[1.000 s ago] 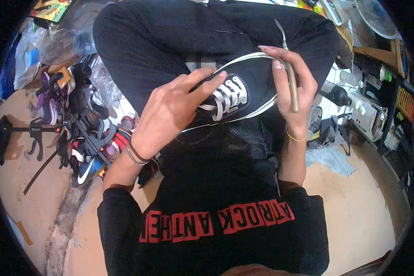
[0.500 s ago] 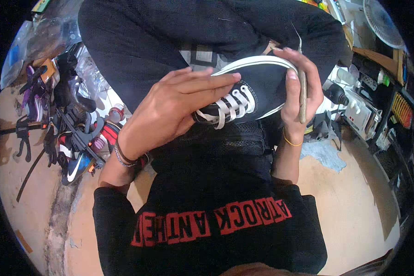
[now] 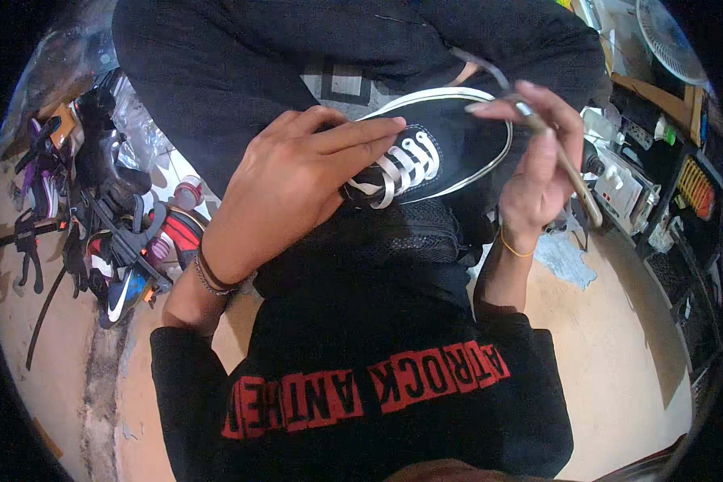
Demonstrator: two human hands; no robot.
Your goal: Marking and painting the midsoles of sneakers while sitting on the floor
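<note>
Black shoe [image 3: 458, 149], white laces [image 3: 391, 171], dark-lined white rim [image 3: 442, 93]

White-laced black shoe [image 3: 467, 145], toe rightward, a slanted, blurred tan-handled tool [image 3: 573, 173] near it

The flat tan floor [image 3: 618, 369], marked by a dark stained streak [image 3: 100, 394], carries a jumbled heap of multicoloured shoes [image 3: 130, 293] and black plastic clamps [image 3: 128, 227] at left, a ragged pale-grey sheet scrap [image 3: 568, 261] at right

Shoe [image 3: 466, 132]: between our left hand [image 3: 293, 173] and right hand [image 3: 538, 181]
Tool [image 3: 572, 173]: in the right hand
Clamps [image 3: 130, 226]: left of our legs [image 3: 209, 88]
Fan [image 3: 671, 42]: far right
</note>
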